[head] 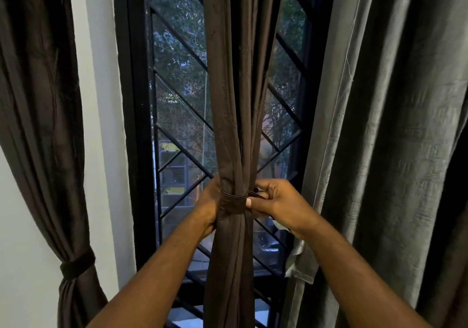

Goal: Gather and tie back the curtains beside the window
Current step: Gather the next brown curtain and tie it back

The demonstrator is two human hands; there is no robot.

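- At 8 o'clock I am seeing a side curtain point(40, 125) already cinched by its own strap point(77, 264), hanging against the white wall point(101, 125) and well apart from my work.
- Just left of centre, my left hand point(209, 206) is wrapping round the gathered brown curtain point(238, 100) from its 9 o'clock side and clasping it. The fingertips are hiding behind the cloth.
- At centre, the tie band point(233, 202) is circling the bundle, snug and nearly level, between both hands.
- Just right of centre, my right hand point(276, 201) is pinching the band's loose end between thumb and fingers, touching the bundle's 3 o'clock side.
- I am judging this to be the fastening step. I am planning to keep the left hand squeezing so the folds are not spreading, and to draw the end level toward 3 o'clock so the band is not sliding down.
- The window grille point(182, 138) is sitting close behind the bundle, so I am leaving little room for knuckles at 12 o'clock.
- The grey curtain point(379, 125) is hanging near my right wrist. Free room is lying toward 6 o'clock, on my side.
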